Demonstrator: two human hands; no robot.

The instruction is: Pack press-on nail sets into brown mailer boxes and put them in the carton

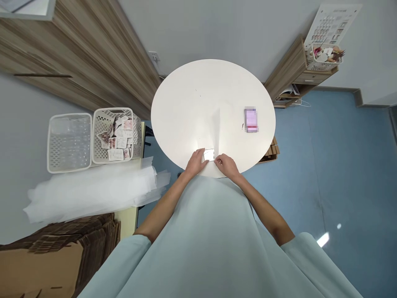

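A small, flat, shiny rectangle (209, 155), whitish with a reflective face, lies at the near edge of the white oval table (186, 95). My left hand (196, 162) grips its left side, with thumb below and fingers along the upper left. At its lower right corner my right hand (227, 165) is closed in a pinch; what lies between those fingertips is too small to make out. Farther right on the tabletop sits a purple-pink rectangular item (251, 119), blurred by pixelation.
To the left stand a white basket (135, 138) of printed cards and another basket (70, 115) with clear plastic pieces. White translucent sheets (93, 192) and folded cardboard (40, 265) lie nearer. A wooden cabinet (288, 66) stands back right.
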